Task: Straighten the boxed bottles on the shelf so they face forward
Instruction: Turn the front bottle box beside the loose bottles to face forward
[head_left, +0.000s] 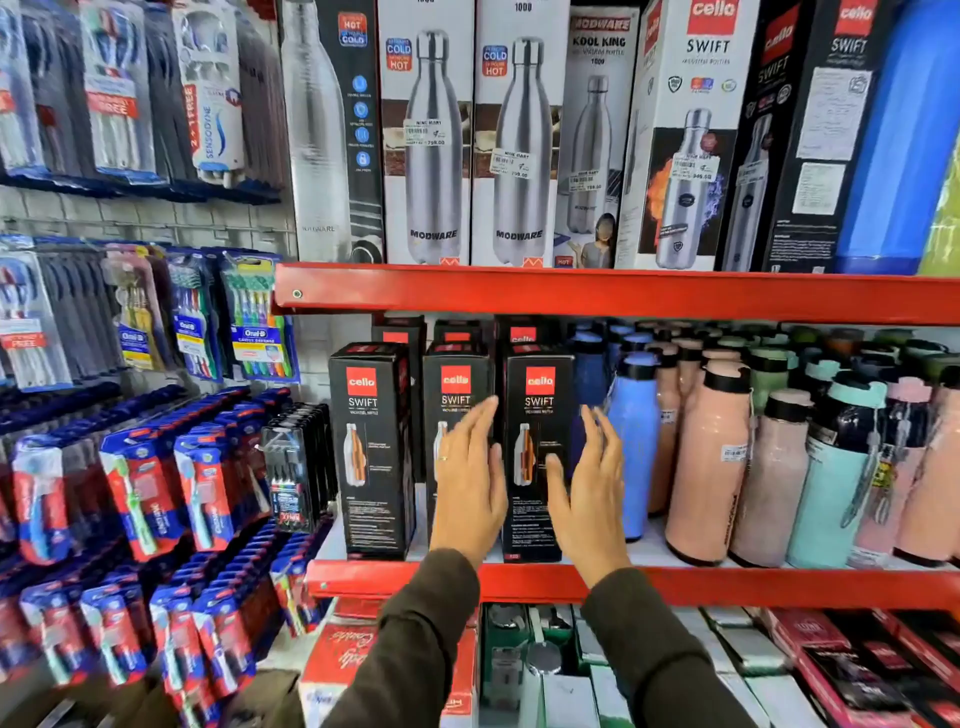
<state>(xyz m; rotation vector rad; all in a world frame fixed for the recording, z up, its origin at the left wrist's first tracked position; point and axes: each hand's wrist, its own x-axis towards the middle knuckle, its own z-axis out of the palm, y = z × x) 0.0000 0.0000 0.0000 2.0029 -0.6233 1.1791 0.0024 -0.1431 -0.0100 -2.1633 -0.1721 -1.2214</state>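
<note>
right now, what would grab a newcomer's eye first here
Two open hands, the left hand and right hand, flank a black boxed bottle at the front of the red middle shelf. Pastel loose bottles crowd its right side, and tall steel-bottle boxes line the shelf above.

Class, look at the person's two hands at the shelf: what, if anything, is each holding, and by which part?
Nothing is gripped. Both hands are open: the left hand and right hand flank the right-hand black Cello Swift box, fingers spread; contact cannot be told.
</note>
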